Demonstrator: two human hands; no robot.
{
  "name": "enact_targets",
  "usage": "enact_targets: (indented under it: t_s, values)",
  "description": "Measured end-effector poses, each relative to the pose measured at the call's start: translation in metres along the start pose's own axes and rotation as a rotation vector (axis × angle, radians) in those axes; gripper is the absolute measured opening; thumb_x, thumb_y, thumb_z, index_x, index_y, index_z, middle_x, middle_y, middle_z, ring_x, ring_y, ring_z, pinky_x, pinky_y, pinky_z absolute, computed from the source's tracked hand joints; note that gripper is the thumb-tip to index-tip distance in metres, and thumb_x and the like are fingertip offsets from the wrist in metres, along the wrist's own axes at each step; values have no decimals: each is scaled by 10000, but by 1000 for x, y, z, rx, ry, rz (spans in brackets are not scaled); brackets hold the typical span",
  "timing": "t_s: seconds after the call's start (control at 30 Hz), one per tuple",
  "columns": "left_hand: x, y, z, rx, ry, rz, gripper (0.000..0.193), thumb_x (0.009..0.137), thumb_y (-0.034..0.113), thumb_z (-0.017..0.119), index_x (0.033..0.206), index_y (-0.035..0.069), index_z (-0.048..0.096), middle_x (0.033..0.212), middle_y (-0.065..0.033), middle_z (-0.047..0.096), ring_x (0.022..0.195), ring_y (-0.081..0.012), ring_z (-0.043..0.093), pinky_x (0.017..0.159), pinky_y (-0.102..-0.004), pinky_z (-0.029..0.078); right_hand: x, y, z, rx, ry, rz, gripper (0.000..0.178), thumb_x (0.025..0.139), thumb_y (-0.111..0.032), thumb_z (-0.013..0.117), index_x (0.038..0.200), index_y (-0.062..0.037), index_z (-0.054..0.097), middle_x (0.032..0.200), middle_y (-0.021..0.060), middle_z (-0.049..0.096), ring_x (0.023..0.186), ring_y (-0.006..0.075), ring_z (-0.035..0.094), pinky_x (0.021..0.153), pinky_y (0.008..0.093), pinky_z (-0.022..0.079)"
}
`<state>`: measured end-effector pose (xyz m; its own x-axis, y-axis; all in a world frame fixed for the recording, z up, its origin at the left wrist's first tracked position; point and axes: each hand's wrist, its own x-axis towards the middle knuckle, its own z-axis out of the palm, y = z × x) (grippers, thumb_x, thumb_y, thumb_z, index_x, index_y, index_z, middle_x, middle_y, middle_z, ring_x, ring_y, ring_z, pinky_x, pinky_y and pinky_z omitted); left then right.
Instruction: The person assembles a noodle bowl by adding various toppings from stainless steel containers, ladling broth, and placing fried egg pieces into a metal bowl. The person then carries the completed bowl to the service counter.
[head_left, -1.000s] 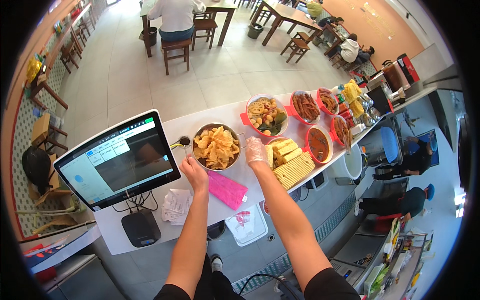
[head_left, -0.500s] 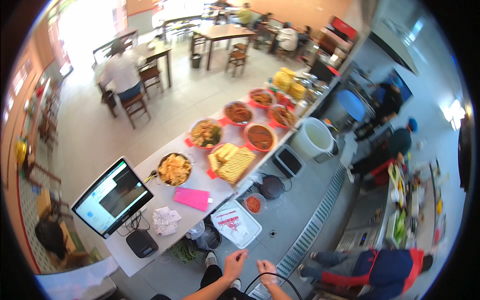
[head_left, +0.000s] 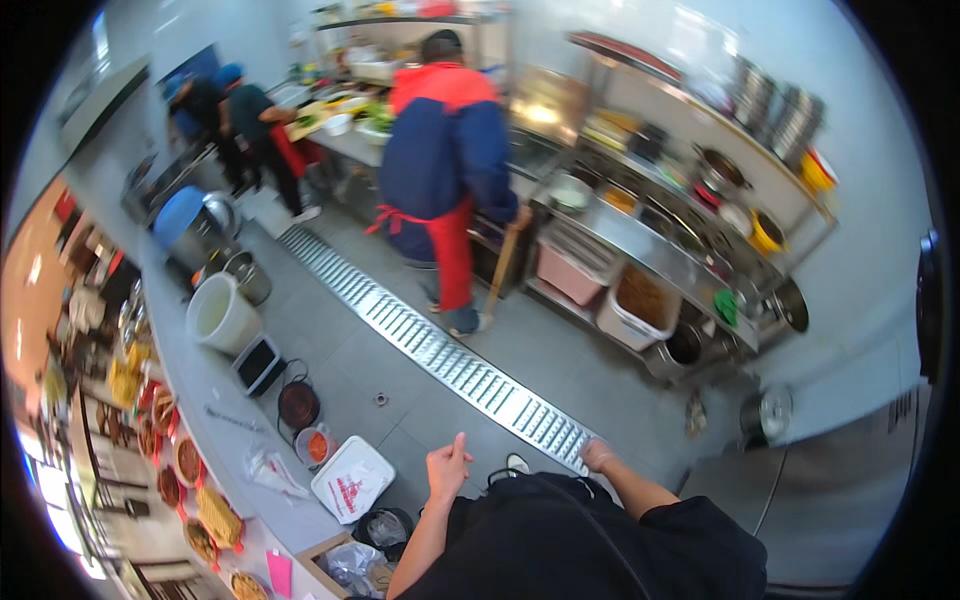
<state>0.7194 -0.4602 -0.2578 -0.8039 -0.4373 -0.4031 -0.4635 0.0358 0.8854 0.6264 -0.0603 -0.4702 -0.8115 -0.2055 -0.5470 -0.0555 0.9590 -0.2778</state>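
Note:
My left hand [head_left: 449, 468] is raised in front of me over the grey floor, right of a white lidded tub [head_left: 353, 480] with red print. Its fingers are partly curled in, one pointing up; whatever they may hold does not show. My right hand [head_left: 599, 456] is held out to the right, above the near end of the metal drain grating [head_left: 480, 385]. It seems to wear a thin clear glove, and its fingers are blurred. A black bin [head_left: 384, 530] with a plastic bag stands below the left forearm. Neither hand touches any of these things.
A person in a red apron [head_left: 455, 240] stands ahead, beside a wooden handle [head_left: 503, 265]. Steel shelving [head_left: 650, 235] with pots and tubs lines the right. At left are a white bucket [head_left: 222, 315], a dark pan [head_left: 298, 404] and the serving counter [head_left: 190, 360] with food bowls.
My view has swung right, from the dining room and counter to the kitchen. My hands have moved farther apart. The person in the red apron now stands more upright in view.

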Motion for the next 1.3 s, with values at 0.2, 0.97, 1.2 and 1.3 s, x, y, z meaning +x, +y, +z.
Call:
enact_targets:
  t_s: [0.2,0.97,1.2,1.3]
  values:
    - [-15,56,172,269,-493,151,666,1009,519,603,627,-24,666,497,-50,545,436,-122,503,459,-332,406,-103,237,77,451,-13,580,326,978,-375,568,1032,-97,729,1018,133,727,949,297,700,748,463,541]
    - [216,98,430,472,-475,58,702,1058,514,505,576,14,614,473,-46,531,435,-130,528,478,-316,423,45,347,-100,634,269,850,346,907,-247,661,1205,-75,698,1338,257,617,1250,399,591,1022,476,500]
    - [310,168,498,328,-424,51,635,1072,523,466,687,41,617,526,-35,540,465,-108,497,466,-289,395,162,439,-379,481,874,765,678,860,-323,772,1441,-124,485,1426,214,480,1306,434,480,1087,525,427]
    - [311,177,498,284,-327,-39,614,1074,519,462,730,37,626,563,-46,571,493,-115,525,477,-286,410,198,468,-411,326,770,860,805,849,-384,775,1533,-197,395,1561,176,376,1349,424,453,1081,559,419]
